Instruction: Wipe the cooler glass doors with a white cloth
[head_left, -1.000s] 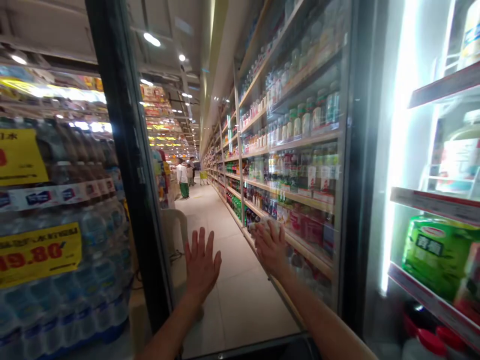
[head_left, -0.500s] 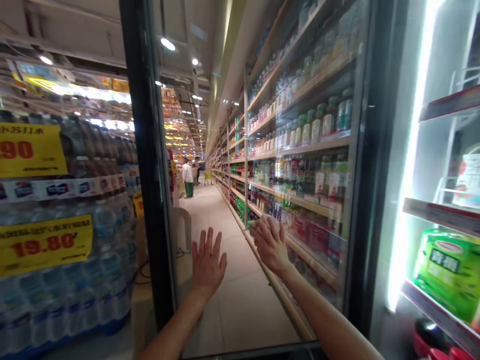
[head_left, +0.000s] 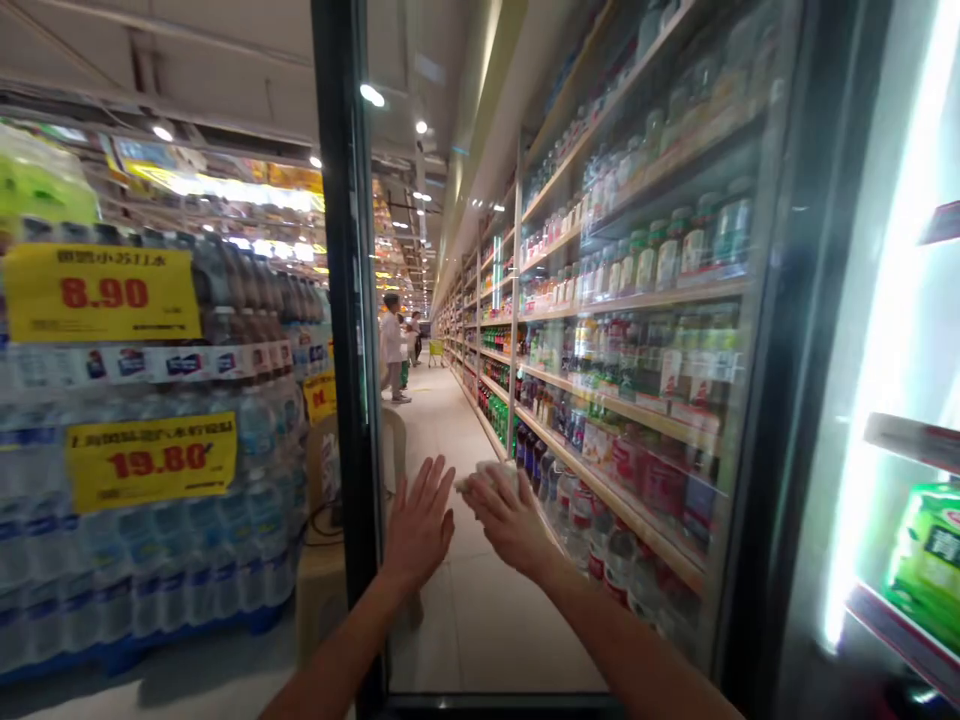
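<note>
A glass fridge door [head_left: 465, 630] with a black frame [head_left: 346, 330] stands swung out in front of me. My left hand [head_left: 418, 520] lies flat against the glass, fingers spread and holding nothing. My right hand [head_left: 511, 522] presses a pale cloth [head_left: 480, 476] against the glass just right of the left hand, fingers laid over it. The two hands almost touch. Through the pane I see the shop aisle and long drink shelves [head_left: 630, 400].
Stacked packs of bottled water [head_left: 150, 540] with yellow price signs [head_left: 150, 460] fill the left. The lit fridge interior holds a green package [head_left: 926, 560] at the right. A person in white [head_left: 391, 345] stands far down the aisle, and a beige plastic chair [head_left: 394, 450] is behind the door.
My right hand with the cloth has slid left and down across the glass, closing on my left hand. The door frame has shifted right in view. My left hand stays flat.
</note>
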